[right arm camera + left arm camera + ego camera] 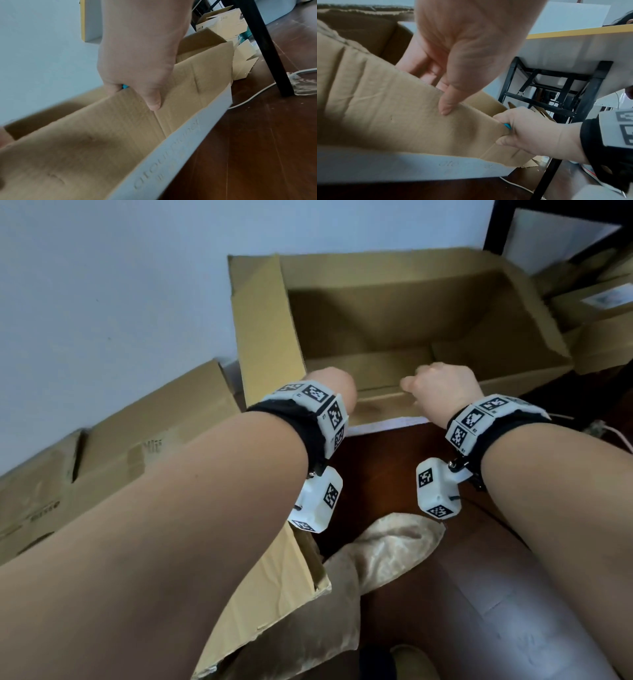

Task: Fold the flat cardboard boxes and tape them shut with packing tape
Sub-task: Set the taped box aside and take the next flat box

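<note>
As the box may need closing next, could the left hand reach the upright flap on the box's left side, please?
Probably yes: the left hand is close beside the upright flap with nothing between them, but it grips the near flap and must release first.
</note>
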### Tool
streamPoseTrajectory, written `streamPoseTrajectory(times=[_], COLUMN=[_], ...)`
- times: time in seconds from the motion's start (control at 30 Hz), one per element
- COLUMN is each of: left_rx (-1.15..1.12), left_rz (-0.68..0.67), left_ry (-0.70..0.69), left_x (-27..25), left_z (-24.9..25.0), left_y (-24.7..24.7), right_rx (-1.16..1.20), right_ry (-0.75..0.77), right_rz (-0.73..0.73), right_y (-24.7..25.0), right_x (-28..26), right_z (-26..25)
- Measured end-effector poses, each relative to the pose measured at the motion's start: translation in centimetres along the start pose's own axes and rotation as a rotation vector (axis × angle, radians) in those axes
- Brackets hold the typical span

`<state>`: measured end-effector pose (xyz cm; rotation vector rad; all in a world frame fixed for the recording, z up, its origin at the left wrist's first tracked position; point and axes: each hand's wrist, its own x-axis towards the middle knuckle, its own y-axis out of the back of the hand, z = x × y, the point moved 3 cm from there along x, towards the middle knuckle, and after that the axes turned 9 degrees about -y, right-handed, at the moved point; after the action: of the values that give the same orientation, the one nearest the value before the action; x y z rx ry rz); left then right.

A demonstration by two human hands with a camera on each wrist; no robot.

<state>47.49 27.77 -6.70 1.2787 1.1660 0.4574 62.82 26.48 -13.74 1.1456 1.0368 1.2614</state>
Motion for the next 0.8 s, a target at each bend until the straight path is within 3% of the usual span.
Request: streamPoseTrajectory(times=[0.1,0.2,0.43,0.6,0.7,0.8], left_rx=[-0.006,-0.08,-0.144,-0.17,-0.171,-0.133], left_rz=[-0.048,0.058,0.081,0.033,-0.022,-0.098], left_ry=[-0.034,-0.028,-0.026,-0.037,-0.057,-0.082], left_x=[1.1,2.2,5.6,7.7,8.4,8.4], left_z=[0.5,0.0,-0.6,-1.1,-1.4,-1.5], left_y=[-0.9,-2.5,-4.8,-6.0,-7.0,-7.5], right_rx=[-0.031,-0.041,-0.055,-0.102,-0.032,0.0], right_ry=[-0.005,-0.012,-0.043,-0.118,-0.212,-0.204], right_rz=[-0.032,-0.055,-0.018,-0.033,-0.105,-0.254], right_y=[-0.4,-1.6,-3.8,-4.7,-5.6,-8.0], right_x=[0.7,1.1,2.8,4.8,5.0,4.8], right_z=[0.4,0.4,0.2,-0.6,-1.1,-1.6])
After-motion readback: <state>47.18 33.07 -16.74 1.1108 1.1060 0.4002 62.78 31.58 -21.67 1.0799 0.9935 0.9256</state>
